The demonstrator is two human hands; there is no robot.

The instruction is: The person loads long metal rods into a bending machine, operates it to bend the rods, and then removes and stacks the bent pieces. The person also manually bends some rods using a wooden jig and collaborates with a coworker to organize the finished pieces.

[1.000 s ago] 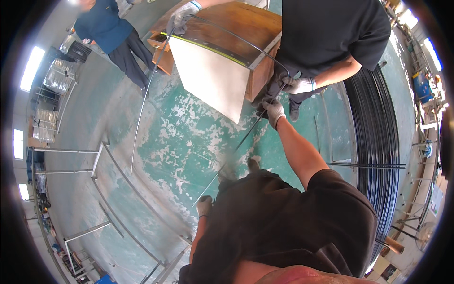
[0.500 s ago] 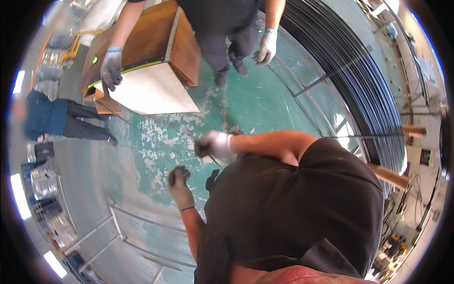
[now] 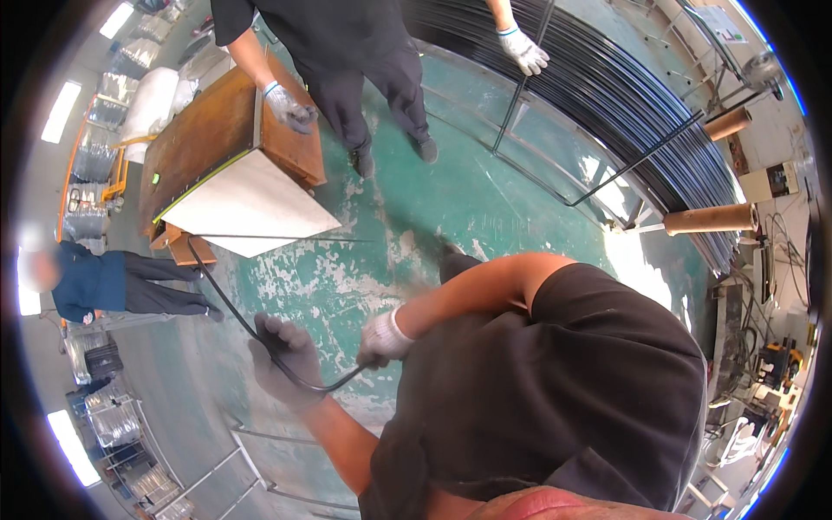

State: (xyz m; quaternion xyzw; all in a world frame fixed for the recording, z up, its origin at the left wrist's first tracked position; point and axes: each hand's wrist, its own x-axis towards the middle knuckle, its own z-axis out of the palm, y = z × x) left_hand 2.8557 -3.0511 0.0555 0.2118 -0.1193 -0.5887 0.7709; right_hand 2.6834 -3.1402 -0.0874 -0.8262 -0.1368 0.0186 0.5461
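A black flexible strip (image 3: 230, 303) runs from beside the wooden box, curves down across my left hand and bends up to my right hand. My right hand (image 3: 386, 336), in a white and grey glove, is closed around its near end. My left hand (image 3: 288, 360), in a grey glove and blurred, has its fingers apart; the strip lies over its palm without the fingers wrapped round it. A thin dark line (image 3: 286, 237) crosses in front of the box's white side; whether it joins the strip I cannot tell.
The wooden box (image 3: 208, 126) stands far left, with a co-worker's gloved hand (image 3: 290, 108) at its edge; that person's other glove (image 3: 523, 52) is by the rack of long black strips (image 3: 607, 87). Another person (image 3: 95, 277) stands at the left. A metal frame (image 3: 247, 464) is low in view.
My left hand has moved left and opened from a curled shape. The black strip now crosses it. The co-worker's far hand has moved toward the rack, and the view has turned slightly.
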